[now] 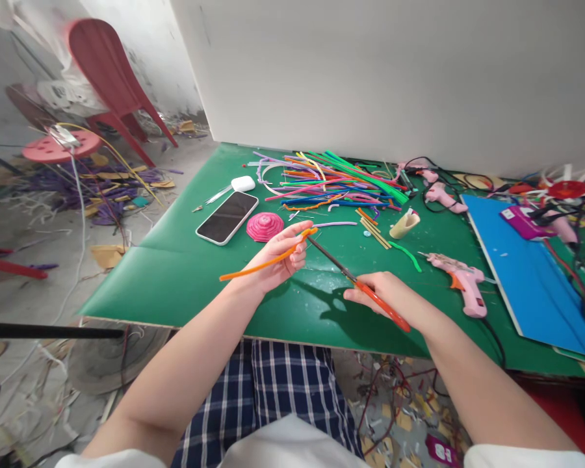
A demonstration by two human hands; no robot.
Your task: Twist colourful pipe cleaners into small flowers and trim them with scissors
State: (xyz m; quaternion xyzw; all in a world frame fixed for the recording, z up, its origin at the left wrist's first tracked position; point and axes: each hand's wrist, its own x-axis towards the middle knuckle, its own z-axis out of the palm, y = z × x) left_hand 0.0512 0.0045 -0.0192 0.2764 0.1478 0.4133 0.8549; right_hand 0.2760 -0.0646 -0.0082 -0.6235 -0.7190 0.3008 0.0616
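An orange pipe cleaner [260, 266] is pinched in my left hand [283, 257], its free end trailing left over the wrist. Closed around red-handled pliers [381, 304] is my right hand [387, 296]. The long dark jaws reach up and left to the pipe cleaner's bent end at my left fingertips; whether they grip it is too small to tell. Behind my left hand lies a pink ribbed disc [265, 227], with a phone [228, 217] to its left. A light purple stem [336, 224] lies just past the plier tips.
Many coloured pipe cleaners [341, 182] are heaped at the back of the green table [175, 286]. A pink glue gun [461, 279], its cable and a blue board [521, 273] lie on the right. A beige cup-like piece [404, 224] stands behind my right hand.
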